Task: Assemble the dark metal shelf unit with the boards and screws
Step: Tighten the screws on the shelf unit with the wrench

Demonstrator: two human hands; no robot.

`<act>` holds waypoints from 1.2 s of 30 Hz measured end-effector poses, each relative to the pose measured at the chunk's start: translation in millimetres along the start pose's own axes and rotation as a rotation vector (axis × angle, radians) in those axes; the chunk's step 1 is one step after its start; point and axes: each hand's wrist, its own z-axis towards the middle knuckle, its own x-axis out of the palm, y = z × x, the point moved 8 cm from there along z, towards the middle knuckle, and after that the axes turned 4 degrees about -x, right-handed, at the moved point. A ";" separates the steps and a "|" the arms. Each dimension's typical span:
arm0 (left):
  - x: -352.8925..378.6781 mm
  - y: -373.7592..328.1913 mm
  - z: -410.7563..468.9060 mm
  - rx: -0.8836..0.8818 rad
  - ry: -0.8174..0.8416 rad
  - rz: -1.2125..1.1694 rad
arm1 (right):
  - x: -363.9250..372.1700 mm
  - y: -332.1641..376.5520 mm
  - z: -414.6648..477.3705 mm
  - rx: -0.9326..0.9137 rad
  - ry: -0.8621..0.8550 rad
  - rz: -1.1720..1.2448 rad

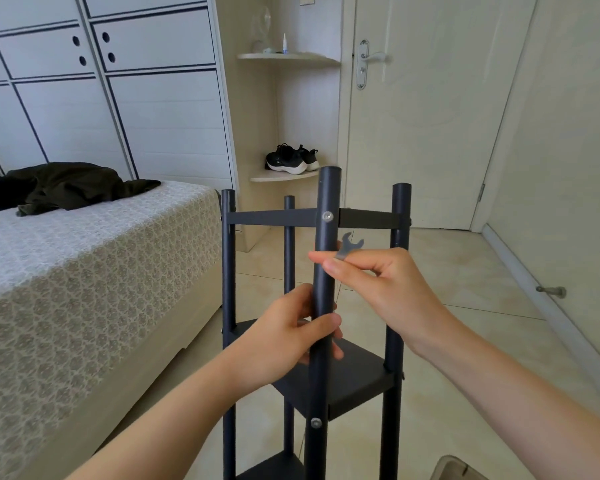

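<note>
The dark metal shelf unit (354, 379) stands upright on the floor in front of me, with several round posts, a top frame of flat bars and dark boards lower down. My left hand (291, 337) grips the nearest post (328, 195) around its middle. My right hand (381, 282) pinches a small flat grey wrench (350, 245) between thumb and fingers, just right of that post and below its upper screw (327, 216). A second screw (316, 423) sits lower on the same post, beside a board.
A bed (94, 271) with a patterned cover stands close on the left, dark clothing (59, 187) lying on it. Corner shelves hold black shoes (290, 160). A closed door (426, 109) is behind the unit. A door stopper (551, 291) sticks out low on the right wall.
</note>
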 end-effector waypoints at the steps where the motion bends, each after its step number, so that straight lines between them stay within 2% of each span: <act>1: -2.1 -2.7 -0.5 0.029 -0.030 -0.006 | 4.3 -1.3 -0.7 0.020 0.037 0.015; 6: -6.3 -11.1 -2.9 0.114 -0.099 0.006 | 10.8 -4.7 -1.4 0.033 0.074 0.057; 19: -5.0 -14.5 -1.4 0.122 0.009 -0.115 | 1.7 8.5 0.9 -0.054 0.040 0.065; 25: -16.9 -9.6 3.1 0.082 -0.076 -0.102 | -16.3 -7.1 4.5 -0.017 -0.140 -0.041; 32: -32.6 -4.3 4.8 0.052 -0.165 -0.017 | -11.4 -38.7 0.9 0.162 -0.145 -0.329; 36: -35.6 -4.1 4.3 0.065 -0.191 0.104 | -5.6 -40.7 5.1 0.194 -0.134 -0.444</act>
